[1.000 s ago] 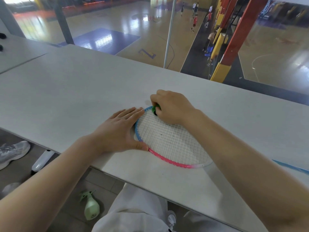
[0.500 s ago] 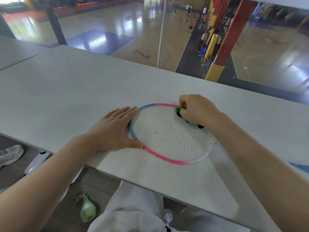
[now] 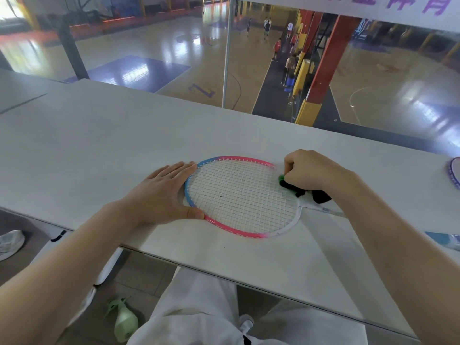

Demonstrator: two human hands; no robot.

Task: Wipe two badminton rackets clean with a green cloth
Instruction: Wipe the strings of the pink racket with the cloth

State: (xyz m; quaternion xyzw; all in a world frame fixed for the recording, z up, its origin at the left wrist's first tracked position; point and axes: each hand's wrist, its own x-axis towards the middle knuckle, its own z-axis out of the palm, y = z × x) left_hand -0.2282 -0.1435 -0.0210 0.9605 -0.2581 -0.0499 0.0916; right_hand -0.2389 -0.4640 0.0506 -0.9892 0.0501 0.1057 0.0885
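Observation:
A badminton racket [image 3: 239, 195] with a pink, blue and white frame lies flat on the white table [image 3: 99, 145]. My left hand [image 3: 161, 195] rests flat against the blue left end of its frame, fingers spread. My right hand [image 3: 313, 170] is closed on a bunched green cloth [image 3: 282, 180], pressed on the strings at the right side of the head, near the throat. Most of the cloth is hidden under the hand; its dark part shows below the wrist. The purple rim of a second racket [image 3: 454, 173] shows at the right edge of the view.
The table's near edge runs over my lap in white trousers [image 3: 199, 314]. A pale green spray bottle [image 3: 124, 322] stands on the floor below. A blue object [image 3: 445, 239] lies at the right edge. Behind the table a glass pane overlooks a sports court.
My right hand has slid the cloth along the far side of the racket head, from its left tip to the right end near the throat. My left hand stayed on the frame.

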